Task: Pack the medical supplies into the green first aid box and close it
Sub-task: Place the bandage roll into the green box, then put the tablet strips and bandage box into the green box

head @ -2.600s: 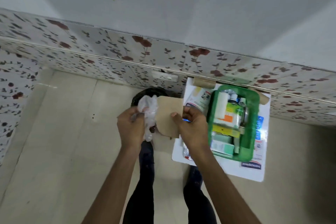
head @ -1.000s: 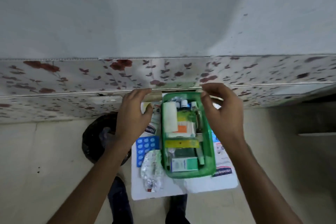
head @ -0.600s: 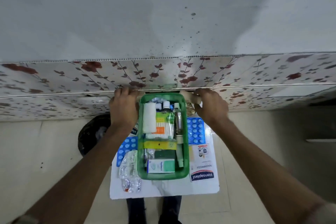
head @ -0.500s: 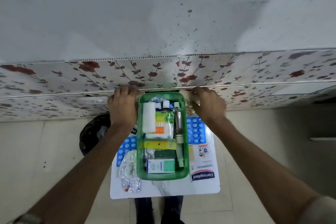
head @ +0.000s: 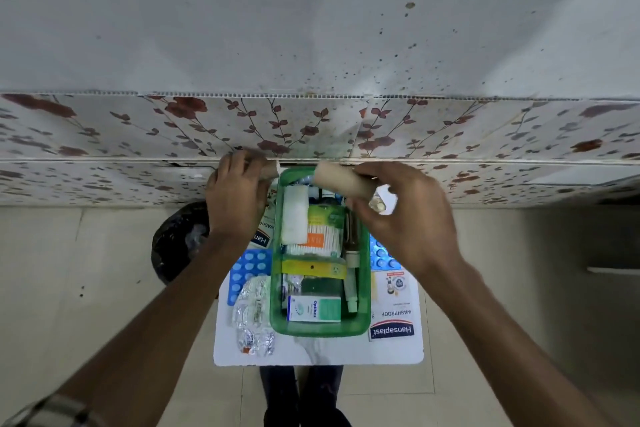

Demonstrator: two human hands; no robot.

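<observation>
The green first aid box (head: pixel 364 291) stands open on a small white board (head: pixel 318 352), filled with a white gauze roll (head: pixel 294 215), cotton swabs (head: pixel 318 243), a yellow strip and a small green carton (head: pixel 313 308). My right hand (head: pixel 405 215) holds a tan bandage roll (head: pixel 346 180) over the box's far end. My left hand (head: pixel 237 198) grips a second tan roll (head: pixel 272 168) at the box's far left corner. Blue pill blisters (head: pixel 247 270) and foil strips (head: pixel 254 315) lie left of the box, a Hansaplast pack (head: pixel 393 329) to its right.
A flower-patterned panel (head: pixel 311 128) runs along the wall just beyond the box. A black bin (head: pixel 178 243) stands on the tiled floor to the left of the board. My legs (head: pixel 301 395) show below the board's near edge.
Both hands left the wrapper and bin area and reached to the box's far end. The right hand has lifted a tan roll over the box; the left has closed on another.
</observation>
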